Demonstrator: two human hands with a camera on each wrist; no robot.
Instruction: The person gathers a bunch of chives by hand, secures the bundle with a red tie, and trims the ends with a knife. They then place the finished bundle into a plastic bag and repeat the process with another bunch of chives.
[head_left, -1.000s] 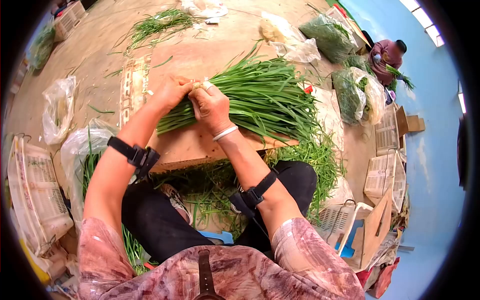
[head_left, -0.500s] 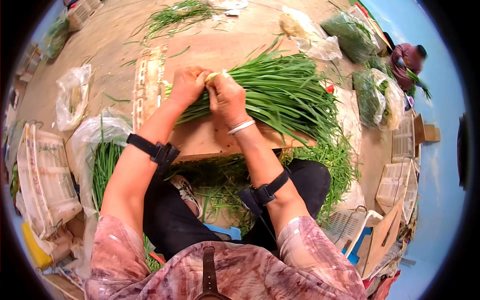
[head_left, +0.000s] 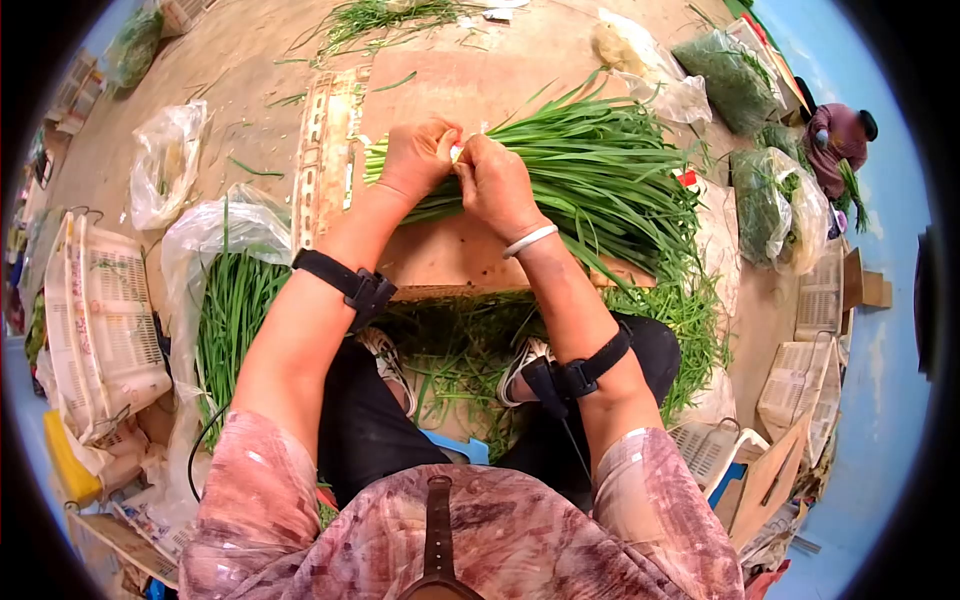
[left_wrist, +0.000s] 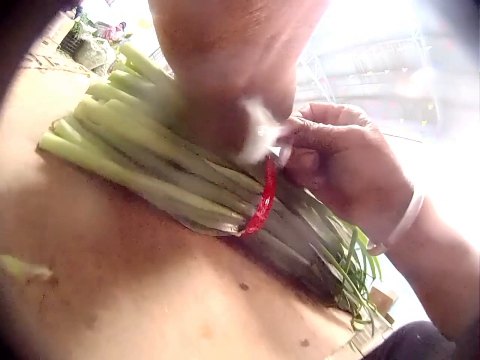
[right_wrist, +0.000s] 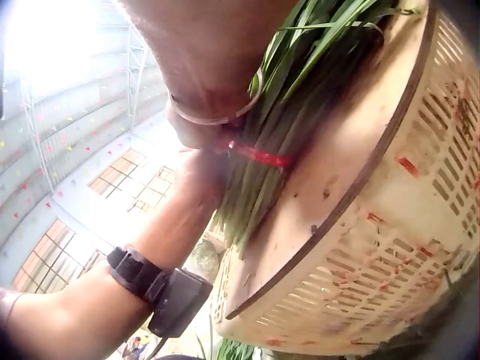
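Observation:
A thick bundle of green chives (head_left: 590, 170) lies on a round wooden board (head_left: 440, 255), stem ends to the left. A red band (left_wrist: 262, 201) circles the bundle near the pale stems and also shows in the right wrist view as the red band (right_wrist: 259, 155). My left hand (head_left: 420, 155) and right hand (head_left: 495, 180) meet on top of the bundle at the band, fingers curled. In the left wrist view the left hand (left_wrist: 225, 67) pinches a small white piece (left_wrist: 259, 135) at the band, with the right hand (left_wrist: 337, 165) curled beside it.
The board rests on an upturned white basket (right_wrist: 390, 247). Loose chives (head_left: 670, 320) lie around my legs. A plastic bag of chives (head_left: 225, 300) and white baskets (head_left: 100, 330) sit at the left. Bagged greens (head_left: 770, 200) and another person (head_left: 835, 135) are at the right.
Both hands have stayed at the bundle's stem end and drawn closer together over the band. The head view has swung, so everything sits further right and higher.

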